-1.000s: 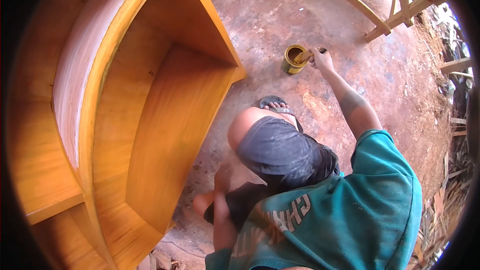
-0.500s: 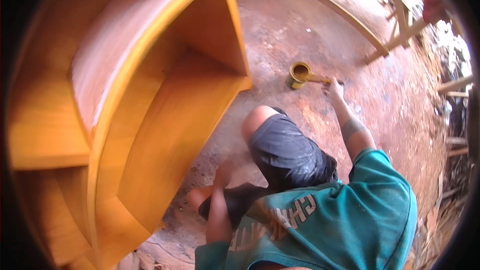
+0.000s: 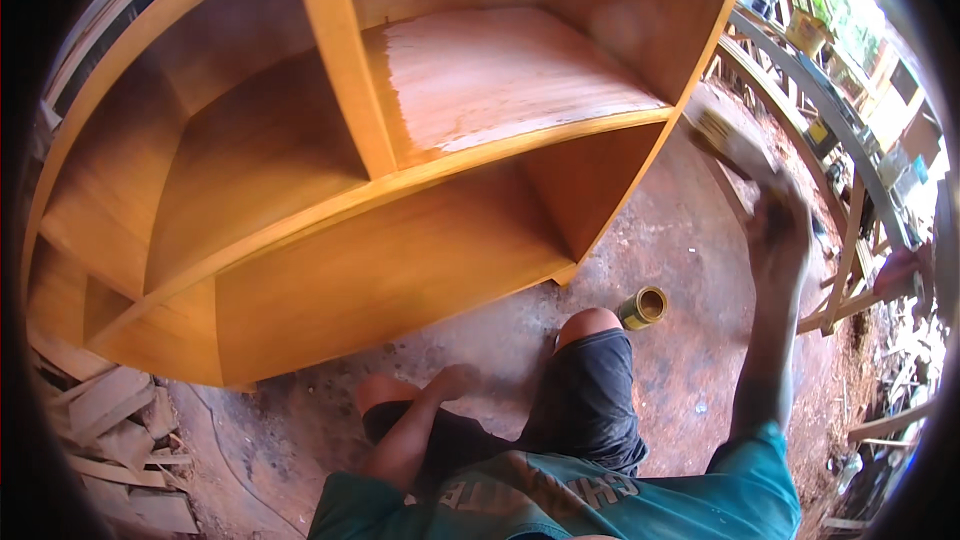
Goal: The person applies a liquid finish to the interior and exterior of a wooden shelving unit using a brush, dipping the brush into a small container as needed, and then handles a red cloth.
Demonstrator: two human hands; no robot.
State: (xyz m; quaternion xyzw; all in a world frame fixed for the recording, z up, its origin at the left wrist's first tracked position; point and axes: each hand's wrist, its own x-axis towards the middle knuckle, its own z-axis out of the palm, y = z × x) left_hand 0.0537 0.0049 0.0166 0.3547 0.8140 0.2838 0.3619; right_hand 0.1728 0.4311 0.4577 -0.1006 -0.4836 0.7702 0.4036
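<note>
Right now the right hand [image 3: 780, 215] is closed around the handle of a wide paintbrush [image 3: 728, 143], raised off to the person's right, with the bristle end pointing up and left. Both are blurred. The brush sits just by the right edge of an orange-brown wooden shelving unit [image 3: 400, 265]; whether it touches the wood, I cannot tell. On the unit's upper right shelf lies a large pale patch [image 3: 510, 75], with a ragged orange-brown border along its left side.

An open can [image 3: 631, 314] stands on the stained reddish floor [image 3: 690, 260], just right of the person's right knee [image 3: 588, 322] and well apart from the brush. The left hand [image 3: 457, 381] hangs near the left knee [image 3: 380, 392], its forearm across the thigh; it is too blurred to say whether its fingers are curled or spread. Wood offcuts [image 3: 115, 415] lie piled at the lower left, beside a thin cord [image 3: 222, 445].
</note>
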